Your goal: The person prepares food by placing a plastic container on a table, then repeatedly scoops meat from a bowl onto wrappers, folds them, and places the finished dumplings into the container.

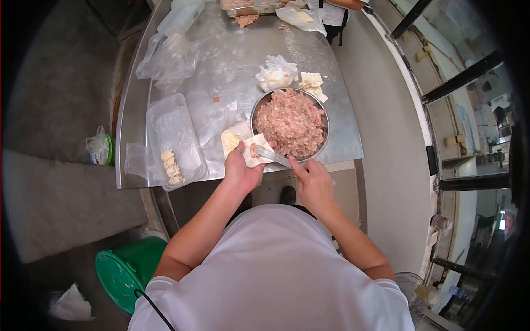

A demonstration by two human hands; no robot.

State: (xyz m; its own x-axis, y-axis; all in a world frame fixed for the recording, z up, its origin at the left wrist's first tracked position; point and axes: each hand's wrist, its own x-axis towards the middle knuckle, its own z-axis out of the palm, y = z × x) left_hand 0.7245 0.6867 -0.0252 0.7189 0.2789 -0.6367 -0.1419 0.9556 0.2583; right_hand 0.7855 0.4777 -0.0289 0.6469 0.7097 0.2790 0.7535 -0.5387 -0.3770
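Observation:
My left hand (243, 172) holds a thin square dough wrapper (250, 161) near the table's front edge, with a dab of meat on it. In my right hand (313, 185) is a flat metal spatula (273, 156), its tip resting at the meat on the wrapper. More pale yellow wrappers (229, 142) lie just beyond my left fingers. Beside both hands, a round metal bowl (252, 118) is heaped with pink minced meat (290, 121). To the left stands a clear plastic tray (175, 118) with a row of folded dumplings (171, 167) inside.
A white plastic bag (277, 73) and more wrappers (313, 84) sit behind the bowl on the steel table (232, 60). Clear plastic bags (171, 55) lie at the left. At the far end are a meat tray (254, 10) and another person's arm (350, 3). A green bucket (118, 278) is on the floor.

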